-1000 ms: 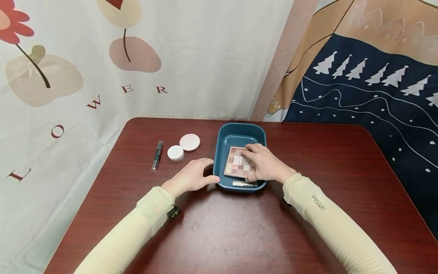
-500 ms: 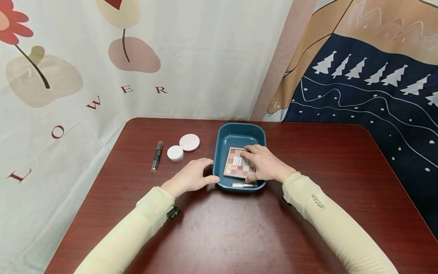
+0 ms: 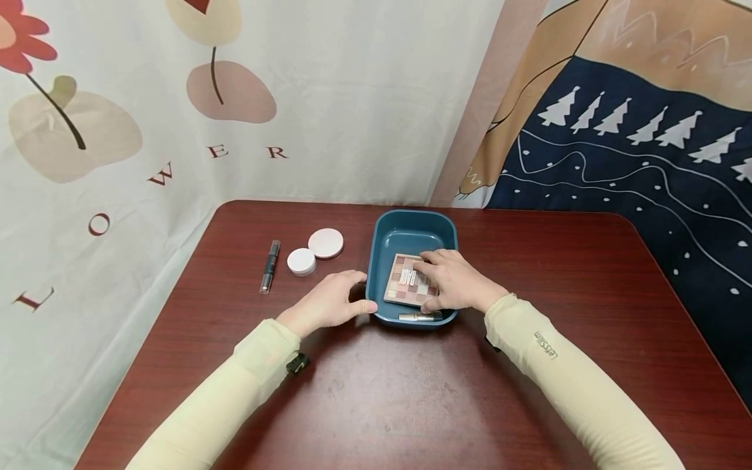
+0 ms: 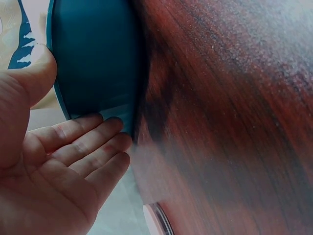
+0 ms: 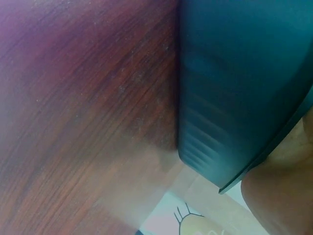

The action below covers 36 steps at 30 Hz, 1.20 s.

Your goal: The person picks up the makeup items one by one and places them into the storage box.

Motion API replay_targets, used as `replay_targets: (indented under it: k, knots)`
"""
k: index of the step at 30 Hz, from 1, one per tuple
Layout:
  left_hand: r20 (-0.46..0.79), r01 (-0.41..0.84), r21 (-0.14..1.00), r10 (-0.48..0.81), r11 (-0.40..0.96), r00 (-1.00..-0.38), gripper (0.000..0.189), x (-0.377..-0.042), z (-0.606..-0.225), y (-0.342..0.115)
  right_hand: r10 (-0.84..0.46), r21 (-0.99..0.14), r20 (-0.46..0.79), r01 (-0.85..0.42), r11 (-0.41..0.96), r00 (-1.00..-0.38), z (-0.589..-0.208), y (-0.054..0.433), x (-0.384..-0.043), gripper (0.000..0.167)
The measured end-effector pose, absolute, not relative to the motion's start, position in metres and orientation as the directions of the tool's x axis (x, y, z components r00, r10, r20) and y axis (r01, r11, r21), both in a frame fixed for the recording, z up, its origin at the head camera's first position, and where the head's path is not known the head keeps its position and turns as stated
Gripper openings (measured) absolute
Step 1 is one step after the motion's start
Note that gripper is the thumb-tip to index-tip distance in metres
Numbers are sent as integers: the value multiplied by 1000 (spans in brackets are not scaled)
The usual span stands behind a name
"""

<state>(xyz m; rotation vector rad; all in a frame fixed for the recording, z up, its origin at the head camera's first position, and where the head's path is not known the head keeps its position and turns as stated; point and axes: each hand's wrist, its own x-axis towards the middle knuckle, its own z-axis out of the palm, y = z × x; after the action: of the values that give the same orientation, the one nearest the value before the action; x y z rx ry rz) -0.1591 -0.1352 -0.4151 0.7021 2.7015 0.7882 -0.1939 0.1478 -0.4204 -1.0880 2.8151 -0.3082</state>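
Observation:
A blue-green plastic bin stands on the table. In it lies an eyeshadow palette with a checkered lid, beside a slim silver and black cosmetic tube at the near end. My right hand reaches over the bin's right wall and holds the palette's right side, thumb at the near edge and fingers over the far part. The right wrist view shows mostly the bin's outer wall. My left hand touches the bin's left side with fairly straight fingers, its thumb at the rim.
Left of the bin lie a small white round jar, a larger white round compact and a dark double-ended stick. Printed curtains hang behind the reddish-brown table.
The palette has shifted very slightly toward the near end of the bin under my right hand. My left hand keeps its place at the bin's side.

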Motion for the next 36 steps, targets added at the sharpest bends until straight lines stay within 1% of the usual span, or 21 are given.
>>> replay_targets:
  k: [6, 13, 18, 22, 25, 28, 33, 36]
  knots:
    - [-95, 379, 558, 510, 739, -855, 54, -159, -415, -135, -674, -214, -51, -652, 728, -737, -419, 147, -194, 86]
    - [-90, 387, 552, 515, 738, -853, 55, -159, -414, -136, -664, -173, -92, -645, 744, -742, -419, 144, -193, 77]
    - [-92, 389, 548, 515, 740, -852, 55, -159, -414, -136, -656, -171, -102, -637, 752, -748, -419, 144, -192, 76]
    - [-92, 393, 541, 517, 743, -851, 56, -158, -414, -136, -666, -176, -64, -648, 741, -743, -420, 145, -191, 71]
    - [-92, 394, 539, 517, 745, -851, 56, -159, -415, -136, -680, -195, -3, -666, 720, -733, -421, 147, -189, 62]
    - [-92, 396, 537, 518, 745, -850, 56, -159, -415, -136, -681, -237, 65, -675, 699, -729, -423, 149, -189, 53]
    - [-92, 395, 540, 519, 744, -850, 56, -158, -414, -136, -647, -333, 124, -646, 687, -752, -423, 153, -186, 48]
    - [-92, 393, 542, 518, 743, -851, 56, -158, -414, -136, -619, -359, 155, -628, 691, -770, -423, 156, -182, 48]
